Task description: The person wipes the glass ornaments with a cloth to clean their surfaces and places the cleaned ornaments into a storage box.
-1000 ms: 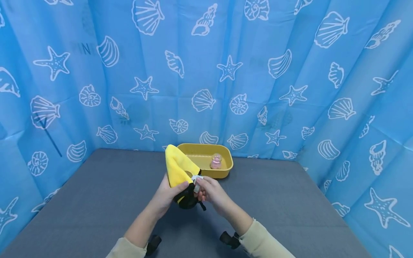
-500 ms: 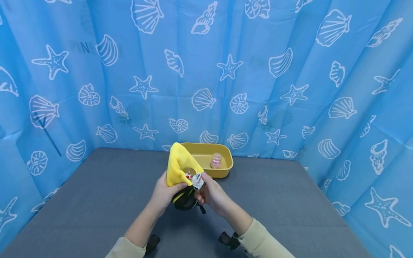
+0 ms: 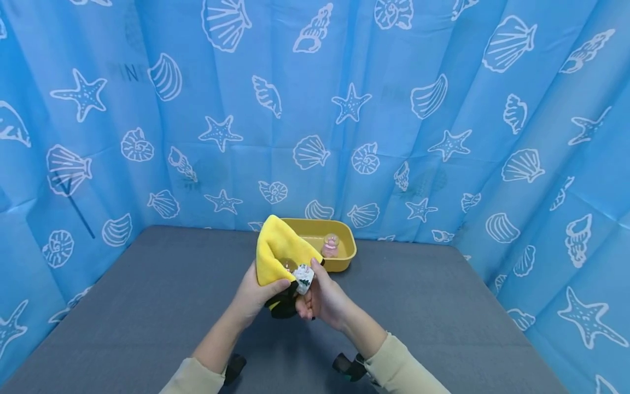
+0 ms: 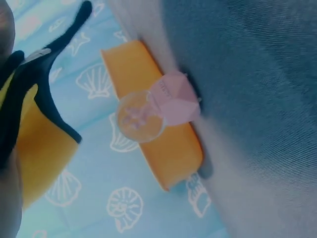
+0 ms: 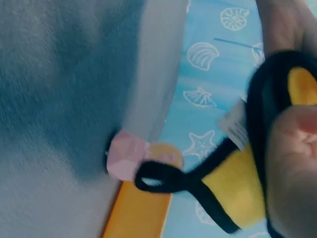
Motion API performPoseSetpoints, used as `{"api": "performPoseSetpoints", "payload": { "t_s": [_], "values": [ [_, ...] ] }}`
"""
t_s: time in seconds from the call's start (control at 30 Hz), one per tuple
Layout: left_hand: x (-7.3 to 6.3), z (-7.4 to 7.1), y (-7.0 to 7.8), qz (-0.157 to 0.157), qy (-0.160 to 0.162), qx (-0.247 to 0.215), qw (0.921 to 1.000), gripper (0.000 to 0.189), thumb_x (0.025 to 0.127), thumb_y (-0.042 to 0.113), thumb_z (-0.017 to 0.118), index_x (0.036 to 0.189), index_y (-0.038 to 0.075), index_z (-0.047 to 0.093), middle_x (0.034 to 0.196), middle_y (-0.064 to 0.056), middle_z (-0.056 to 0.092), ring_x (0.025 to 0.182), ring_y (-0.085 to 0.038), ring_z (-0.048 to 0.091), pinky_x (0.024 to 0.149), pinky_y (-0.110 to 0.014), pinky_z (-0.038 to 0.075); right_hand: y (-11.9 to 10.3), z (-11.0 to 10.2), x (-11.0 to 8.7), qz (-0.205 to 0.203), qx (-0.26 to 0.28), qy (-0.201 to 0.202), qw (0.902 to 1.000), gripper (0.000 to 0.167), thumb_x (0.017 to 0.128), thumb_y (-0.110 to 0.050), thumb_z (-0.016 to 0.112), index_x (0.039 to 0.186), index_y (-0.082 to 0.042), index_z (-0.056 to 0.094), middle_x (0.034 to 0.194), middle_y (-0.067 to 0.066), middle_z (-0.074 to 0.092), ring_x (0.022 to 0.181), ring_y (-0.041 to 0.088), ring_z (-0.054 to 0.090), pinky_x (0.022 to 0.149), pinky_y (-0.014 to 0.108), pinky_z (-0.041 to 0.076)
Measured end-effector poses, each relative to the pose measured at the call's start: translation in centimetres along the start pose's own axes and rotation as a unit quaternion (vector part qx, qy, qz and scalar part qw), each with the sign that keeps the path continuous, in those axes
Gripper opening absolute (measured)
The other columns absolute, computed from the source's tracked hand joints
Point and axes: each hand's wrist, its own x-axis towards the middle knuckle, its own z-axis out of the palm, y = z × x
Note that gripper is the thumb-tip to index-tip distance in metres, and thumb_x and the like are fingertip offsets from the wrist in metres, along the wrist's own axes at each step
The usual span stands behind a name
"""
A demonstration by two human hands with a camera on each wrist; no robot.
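Note:
In the head view my left hand (image 3: 250, 295) grips a yellow cloth (image 3: 283, 241) with black edging, its thumb over the lower fold. A small snow globe lies against the cloth: its clear dome (image 3: 289, 266) is partly tucked in the fold, and its white base (image 3: 303, 277) shows green trees. My right hand (image 3: 332, 298) pinches that base, thumb near the cloth's corner. The wrist views show the cloth (image 4: 44, 158) close up, with a black loop (image 5: 158, 177) and a white tag (image 5: 235, 125); the held globe is hidden there.
A yellow bin (image 3: 348, 253) near the curtain holds a pink snow globe (image 3: 330, 246). In the left wrist view, a pink snow globe (image 4: 173, 99) with a faceted base stands before the bin; I cannot tell whether it is another one. Black objects (image 3: 350, 368) show beside the forearms.
The white base has turned so its tree-decorated side shows. The cloth's corner has shifted right, towards my right thumb. The left hand has hardly moved.

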Motion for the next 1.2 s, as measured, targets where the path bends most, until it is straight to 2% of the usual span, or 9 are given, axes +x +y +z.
{"api": "performPoseSetpoints", "payload": {
  "t_s": [0.17,0.3,0.37,0.47,0.63,0.73,0.83,0.9,1.2],
  "values": [
    [-0.1,0.4,-0.4,-0.008,0.044,0.016,0.9989,0.056,0.088,0.012,0.071,0.131,0.001,0.038,0.111,-0.013,0.05,0.098,-0.024,0.051,0.083,-0.033,0.048,-0.2,0.1,0.0,-0.002,-0.113,0.119,0.9863,0.069,0.102,-0.059,0.022,0.084,-0.003,0.058,0.06,0.002,0.06,0.05,0.009,0.051,0.052,0.023,0.043],
    [0.0,0.4,-0.7,-0.027,0.09,0.017,0.9954,0.054,0.088,0.012,0.069,0.131,0.001,0.039,0.111,-0.013,0.05,0.097,-0.023,0.052,0.083,-0.033,0.048,0.1,0.0,0.0,-0.094,-0.203,0.21,0.9517,0.039,0.105,-0.032,0.042,0.109,0.003,0.058,0.084,0.008,0.061,0.069,0.016,0.055,0.061,0.025,0.046],
    [0.0,0.4,-0.7,-0.037,0.105,0.008,0.9938,0.053,0.09,0.013,0.069,0.131,0.001,0.038,0.111,-0.013,0.05,0.097,-0.022,0.053,0.082,-0.032,0.049,0.4,-0.1,-0.1,-0.141,-0.252,0.215,0.933,0.035,0.101,-0.022,0.053,0.126,0.002,0.051,0.102,0.012,0.058,0.084,0.021,0.057,0.071,0.029,0.048],
    [0.0,0.3,-0.7,-0.044,0.109,-0.007,0.9931,0.053,0.091,0.013,0.068,0.132,0.001,0.037,0.112,-0.014,0.049,0.098,-0.023,0.053,0.084,-0.032,0.049,0.7,-0.2,-0.2,-0.19,-0.33,0.195,0.9037,0.056,0.092,-0.015,0.066,0.14,-0.003,0.042,0.122,0.014,0.052,0.099,0.028,0.054,0.081,0.037,0.046],
    [0.0,0.4,-0.5,-0.044,0.1,-0.012,0.994,0.053,0.091,0.014,0.067,0.132,0.001,0.037,0.112,-0.014,0.048,0.098,-0.023,0.053,0.084,-0.032,0.049,1.1,-0.1,-0.1,-0.244,-0.42,0.184,0.8548,0.068,0.081,-0.007,0.078,0.139,-0.001,0.043,0.124,0.013,0.053,0.096,0.028,0.052,0.079,0.037,0.045],
    [0.0,0.4,-0.4,-0.045,0.098,-0.013,0.9941,0.052,0.091,0.013,0.066,0.132,0.001,0.037,0.112,-0.013,0.048,0.098,-0.023,0.052,0.085,-0.032,0.048,1.2,0.0,0.0,-0.256,-0.438,0.202,0.8377,0.065,0.078,-0.004,0.08,0.134,-0.001,0.049,0.118,0.01,0.057,0.092,0.026,0.053,0.076,0.034,0.046],
    [-0.1,0.4,-0.4,-0.046,0.096,-0.015,0.9942,0.051,0.091,0.011,0.066,0.132,0.0,0.037,0.111,-0.013,0.048,0.097,-0.023,0.052,0.084,-0.032,0.048,1.3,0.2,0.1,-0.257,-0.436,0.222,0.8337,0.06,0.076,-0.003,0.081,0.13,-0.002,0.054,0.113,0.009,0.059,0.09,0.028,0.054,0.076,0.033,0.047],
    [-0.1,0.4,-0.4,-0.045,0.095,-0.016,0.9943,0.05,0.091,0.01,0.066,0.131,0.0,0.037,0.11,-0.013,0.048,0.097,-0.022,0.053,0.084,-0.031,0.048,1.4,0.2,0.1,-0.255,-0.424,0.229,0.8381,0.057,0.077,-0.004,0.082,0.128,-0.002,0.057,0.109,0.008,0.06,0.091,0.03,0.053,0.077,0.035,0.047],
    [0.0,0.1,-0.4,-0.028,0.092,0.02,0.9951,0.05,0.089,0.007,0.07,0.129,-0.001,0.041,0.109,-0.014,0.05,0.097,-0.024,0.052,0.083,-0.03,0.05,1.0,0.1,0.1,-0.23,-0.321,0.217,0.8929,0.043,0.088,-0.006,0.069,0.128,0.002,0.055,0.098,0.008,0.06,0.087,0.027,0.053,0.076,0.031,0.045]
  ]
}}
